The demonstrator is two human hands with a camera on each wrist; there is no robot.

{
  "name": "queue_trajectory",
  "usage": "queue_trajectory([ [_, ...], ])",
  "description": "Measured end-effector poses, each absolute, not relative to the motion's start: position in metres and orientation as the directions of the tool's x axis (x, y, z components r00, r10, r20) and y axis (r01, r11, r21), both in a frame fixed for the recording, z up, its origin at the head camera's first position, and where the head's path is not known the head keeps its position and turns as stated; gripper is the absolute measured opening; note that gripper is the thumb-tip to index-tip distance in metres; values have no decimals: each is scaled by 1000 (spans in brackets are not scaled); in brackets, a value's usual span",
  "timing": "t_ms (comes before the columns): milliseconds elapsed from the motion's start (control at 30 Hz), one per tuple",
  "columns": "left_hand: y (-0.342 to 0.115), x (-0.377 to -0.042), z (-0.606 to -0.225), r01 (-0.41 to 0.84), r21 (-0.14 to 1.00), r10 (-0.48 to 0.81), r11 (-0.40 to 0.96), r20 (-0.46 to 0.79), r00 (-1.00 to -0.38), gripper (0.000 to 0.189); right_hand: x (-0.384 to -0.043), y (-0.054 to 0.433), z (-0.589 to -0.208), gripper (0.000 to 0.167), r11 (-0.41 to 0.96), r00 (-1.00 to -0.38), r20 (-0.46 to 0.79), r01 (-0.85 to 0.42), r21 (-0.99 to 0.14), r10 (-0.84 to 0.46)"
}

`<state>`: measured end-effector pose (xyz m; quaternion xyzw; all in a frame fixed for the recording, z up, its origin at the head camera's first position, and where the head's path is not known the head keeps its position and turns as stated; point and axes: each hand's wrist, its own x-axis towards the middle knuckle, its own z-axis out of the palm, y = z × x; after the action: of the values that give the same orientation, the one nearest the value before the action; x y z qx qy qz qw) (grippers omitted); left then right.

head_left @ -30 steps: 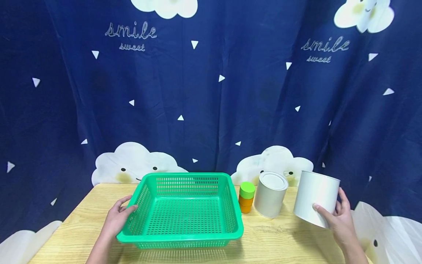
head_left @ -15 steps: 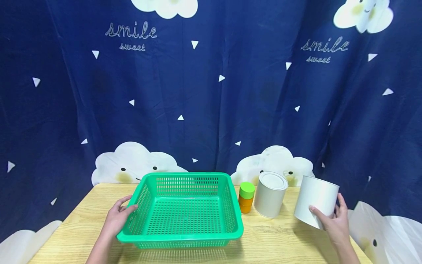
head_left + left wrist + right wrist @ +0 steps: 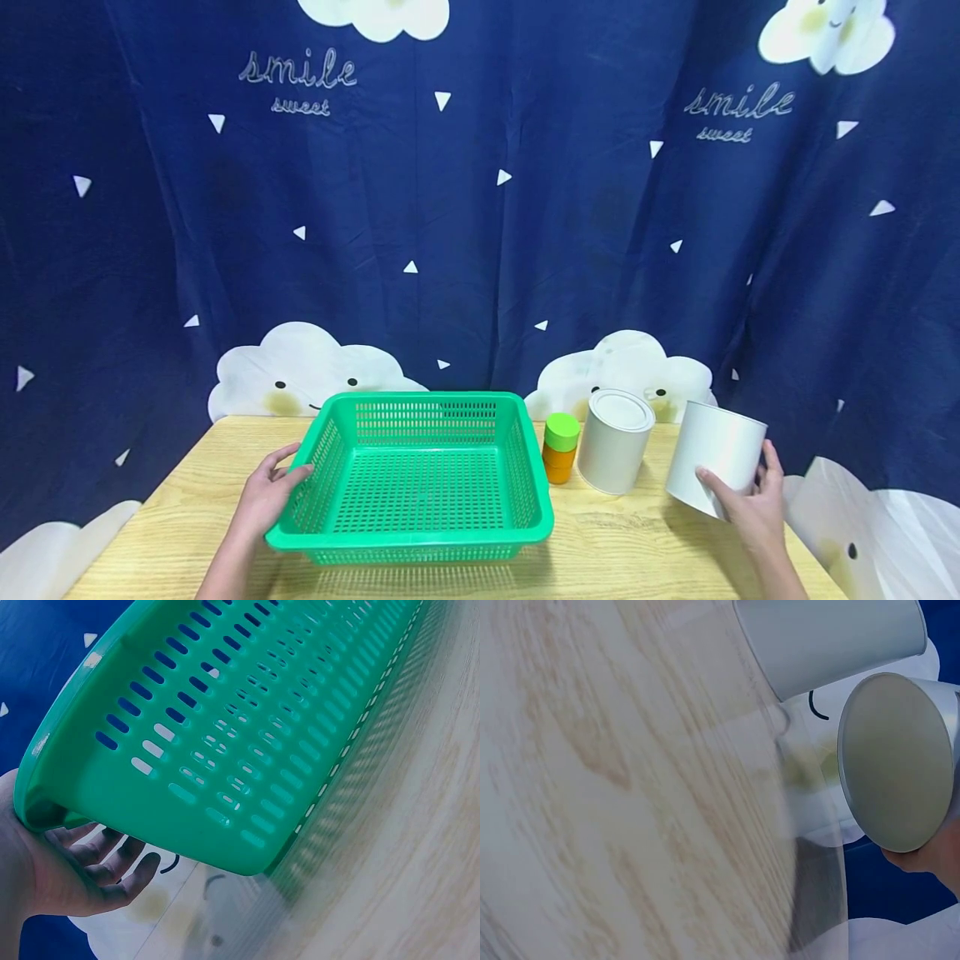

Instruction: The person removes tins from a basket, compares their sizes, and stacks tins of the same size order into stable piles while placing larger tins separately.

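Note:
My left hand (image 3: 272, 492) grips the left rim of a green plastic basket (image 3: 411, 537), thumb over the rim. In the left wrist view its fingers (image 3: 112, 870) curl beneath the rim. The basket holds nothing and its floor is a slotted grid. At the right, my right hand (image 3: 753, 504) holds a white can (image 3: 712, 458) by its side, thumb at the front and fingers behind. This can leans over, raised off the wooden table. Its round base (image 3: 896, 761) faces the right wrist camera. A second white can (image 3: 615, 446) with a lid stands to its left.
Between basket and standing can is a small orange jar (image 3: 559, 462) with a bright green lid. The wooden table (image 3: 600, 558) ends at a dark blue curtain (image 3: 480, 208) printed with clouds and triangles.
The held can has come down a little and shifted slightly left with my right hand. My left hand, the basket, the jar and the standing can have stayed in place.

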<state>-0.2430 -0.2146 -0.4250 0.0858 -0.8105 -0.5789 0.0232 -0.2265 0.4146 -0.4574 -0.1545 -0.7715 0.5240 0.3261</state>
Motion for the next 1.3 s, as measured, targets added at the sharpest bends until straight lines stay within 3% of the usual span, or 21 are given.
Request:
queue_trajectory([
  [167, -215, -242, -425, -110, 940, -166, 323, -58, -984, 62, -251, 438, -488, 105, 392, -713, 330, -84, -916, 618],
  [367, -215, -241, -425, -109, 939, -166, 326, -56, -985, 62, -227, 404, -455, 103, 351, -730, 283, -63, -934, 622],
  [567, -216, -241, -426, -111, 941, -163, 321, -61, -985, 63, -227, 400, -460, 103, 364, -736, 320, -107, -925, 597],
  [900, -216, -242, -427, -113, 944, -162, 310, -65, -985, 63, -231, 391, -458, 106, 331, -745, 235, -21, -944, 624],
  [1300, -216, -243, -429, -114, 949, -162, 295, -68, -984, 63, -238, 388, -461, 107, 302, -719, 233, -33, -953, 655],
])
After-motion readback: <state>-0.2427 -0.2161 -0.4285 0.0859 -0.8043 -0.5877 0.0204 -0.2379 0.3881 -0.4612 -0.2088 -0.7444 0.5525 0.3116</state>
